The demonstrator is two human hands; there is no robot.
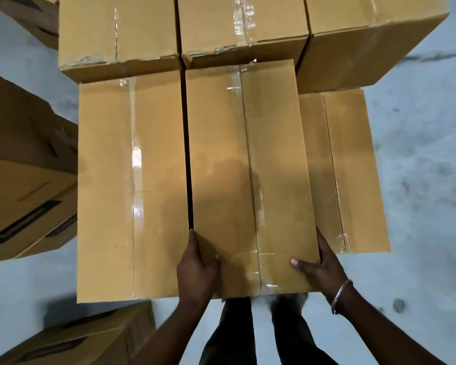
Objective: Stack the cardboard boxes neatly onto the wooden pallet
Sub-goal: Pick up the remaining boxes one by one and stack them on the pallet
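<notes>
Left hand: thumb on top, fingers wrapped round near-left corner of middle box. Right hand: same grip, near-right corner. Box atop stack, beside left box. Pallet hidden; fingertips concealed.

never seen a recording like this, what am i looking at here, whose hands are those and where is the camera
There is no machine here. A person wears one wide-angle camera on the head, so this single picture looks down past their own arms. The left hand and the right hand grip the near corners of a taped cardboard box, thumbs on top. A bracelet sits on the right wrist. This held box lies in a tight group of similar boxes: one beside it on the left, a lower one on the right, and a row behind. More boxes stand on the grey floor at the left. The pallet itself is not visible.
</notes>
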